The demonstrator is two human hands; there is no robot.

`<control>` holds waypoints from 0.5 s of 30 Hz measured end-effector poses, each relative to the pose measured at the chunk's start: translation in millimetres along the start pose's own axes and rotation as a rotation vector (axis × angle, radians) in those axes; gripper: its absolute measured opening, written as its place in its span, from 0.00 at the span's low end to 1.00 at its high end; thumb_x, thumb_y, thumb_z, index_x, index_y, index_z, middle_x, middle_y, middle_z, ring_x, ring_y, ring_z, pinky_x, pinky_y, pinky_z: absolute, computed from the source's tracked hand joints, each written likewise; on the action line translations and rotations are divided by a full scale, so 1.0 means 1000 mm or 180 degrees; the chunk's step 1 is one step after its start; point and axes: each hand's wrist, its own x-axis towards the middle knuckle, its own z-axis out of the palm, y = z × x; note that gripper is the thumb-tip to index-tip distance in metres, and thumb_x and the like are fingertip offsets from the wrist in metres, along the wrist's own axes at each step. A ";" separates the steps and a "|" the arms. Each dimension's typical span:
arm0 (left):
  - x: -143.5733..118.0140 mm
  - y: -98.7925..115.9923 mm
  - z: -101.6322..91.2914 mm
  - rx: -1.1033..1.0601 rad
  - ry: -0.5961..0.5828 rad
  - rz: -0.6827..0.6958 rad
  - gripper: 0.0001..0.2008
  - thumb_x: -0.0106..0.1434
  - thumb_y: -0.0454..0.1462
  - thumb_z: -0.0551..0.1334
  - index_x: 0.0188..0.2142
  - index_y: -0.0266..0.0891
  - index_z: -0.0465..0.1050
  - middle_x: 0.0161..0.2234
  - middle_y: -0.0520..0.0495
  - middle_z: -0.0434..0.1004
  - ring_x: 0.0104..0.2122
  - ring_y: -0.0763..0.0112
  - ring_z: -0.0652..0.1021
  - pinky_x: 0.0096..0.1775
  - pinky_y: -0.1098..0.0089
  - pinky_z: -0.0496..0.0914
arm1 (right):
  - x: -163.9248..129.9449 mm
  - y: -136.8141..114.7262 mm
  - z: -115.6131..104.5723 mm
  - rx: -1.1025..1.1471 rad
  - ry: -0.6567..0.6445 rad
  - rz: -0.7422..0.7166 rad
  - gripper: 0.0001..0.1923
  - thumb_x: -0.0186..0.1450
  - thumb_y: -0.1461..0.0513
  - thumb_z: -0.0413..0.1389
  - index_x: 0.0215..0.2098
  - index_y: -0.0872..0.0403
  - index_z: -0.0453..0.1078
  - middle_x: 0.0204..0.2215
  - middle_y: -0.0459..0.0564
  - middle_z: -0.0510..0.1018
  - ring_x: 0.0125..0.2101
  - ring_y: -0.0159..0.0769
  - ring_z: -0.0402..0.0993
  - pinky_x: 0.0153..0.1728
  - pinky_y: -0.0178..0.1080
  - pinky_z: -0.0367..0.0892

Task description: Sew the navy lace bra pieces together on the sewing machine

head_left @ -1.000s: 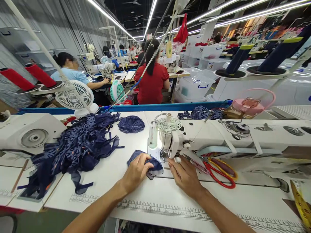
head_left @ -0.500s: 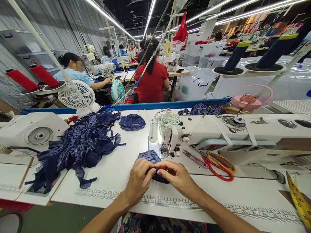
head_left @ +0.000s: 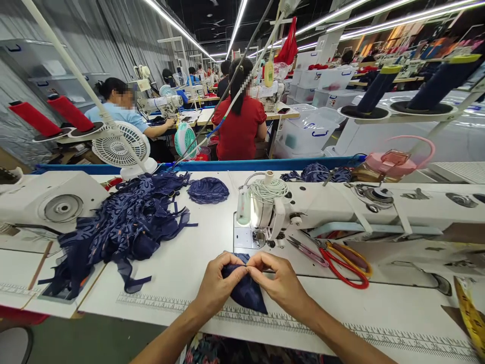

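Observation:
Both hands pinch the upper edge of a navy patterned fabric piece (head_left: 247,293) in front of the sewing machine (head_left: 271,212). My left hand (head_left: 219,280) grips it from the left, thumb against fingers. From the right, my right hand (head_left: 279,279) does the same, and the fingertips of both hands meet at one spot. The fabric's lower part hangs to a point over the ruler strip (head_left: 295,323). Behind the hands lies the machine's lit needle plate (head_left: 244,237). A rounded navy fabric piece (head_left: 208,190) rests farther back.
A heap of navy fabric pieces (head_left: 132,222) covers the table's left part. Red-handled scissors (head_left: 346,268) and pink snips (head_left: 308,251) lie right of the needle area. A yellow tape measure (head_left: 470,313) hangs at the right edge. Co-workers sit ahead, beyond a white fan (head_left: 121,144).
The fabric piece has come away from the needle area toward me. It is turned so that its pointed lower part now shows below my fingers. Both hands keep their pinch.

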 end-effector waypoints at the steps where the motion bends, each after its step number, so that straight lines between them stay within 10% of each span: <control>1: -0.001 0.000 -0.005 -0.0062 -0.0014 -0.0098 0.10 0.61 0.42 0.63 0.30 0.37 0.73 0.28 0.50 0.72 0.30 0.71 0.72 0.34 0.73 0.66 | 0.002 -0.001 0.003 0.0001 -0.0039 -0.0059 0.07 0.64 0.61 0.55 0.29 0.53 0.71 0.24 0.45 0.75 0.26 0.33 0.71 0.28 0.35 0.66; 7: -0.017 0.000 -0.044 0.0236 0.0217 -0.0120 0.10 0.64 0.42 0.59 0.31 0.38 0.71 0.29 0.51 0.71 0.32 0.70 0.71 0.36 0.72 0.64 | 0.043 0.002 0.039 -0.0640 -0.0216 -0.0672 0.07 0.69 0.62 0.50 0.35 0.52 0.70 0.30 0.45 0.77 0.30 0.33 0.73 0.33 0.35 0.70; 15: -0.034 -0.008 -0.065 0.0334 0.0283 -0.0272 0.12 0.64 0.44 0.57 0.30 0.39 0.68 0.27 0.52 0.67 0.30 0.70 0.69 0.34 0.73 0.62 | 0.197 0.019 0.087 -0.1892 0.0613 -0.0582 0.13 0.70 0.68 0.46 0.48 0.57 0.69 0.46 0.57 0.74 0.50 0.44 0.67 0.51 0.48 0.64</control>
